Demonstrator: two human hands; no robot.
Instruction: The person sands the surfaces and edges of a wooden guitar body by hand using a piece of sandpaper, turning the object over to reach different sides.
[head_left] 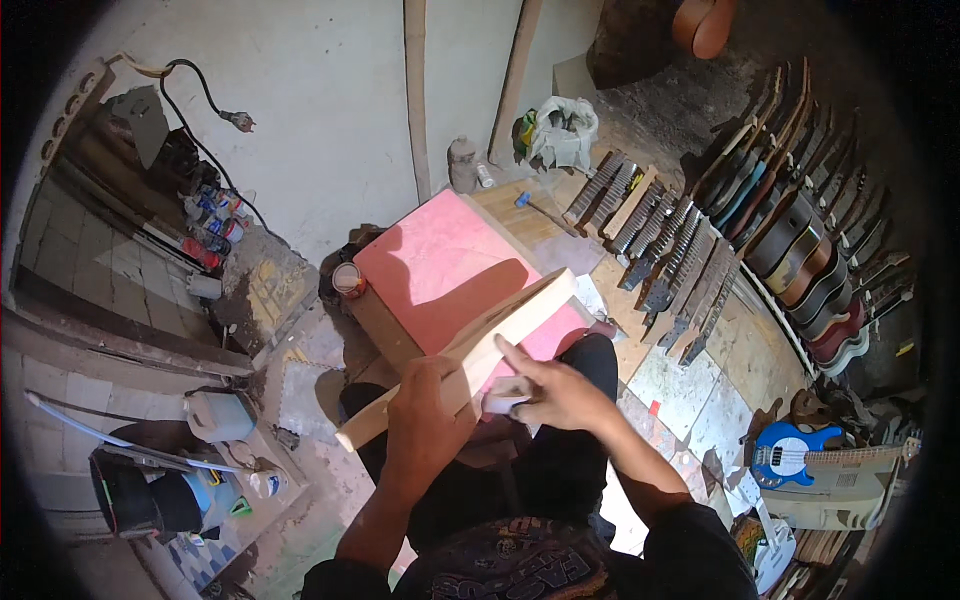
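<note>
A long pale wooden piece (525,322) lies slantwise over my lap, its far end up to the right and its near end down to the left. My left hand (430,410) is closed around its lower middle. My right hand (560,390) is just right of it, thumb against the wood's edge and fingers curled round a whitish curved thing (506,396), perhaps a roll of tape; its kind is not plain. Beneath the wood is a pink-topped board (450,250), partly in shadow.
A tin can (348,280) stands at the board's left corner. Several guitar necks (650,230) lie in a row at right, near a blue-headed hammer (530,201). Guitars (790,240) stand racked beyond. A blue bass guitar (800,453) is at lower right, a black bucket (125,490) at lower left.
</note>
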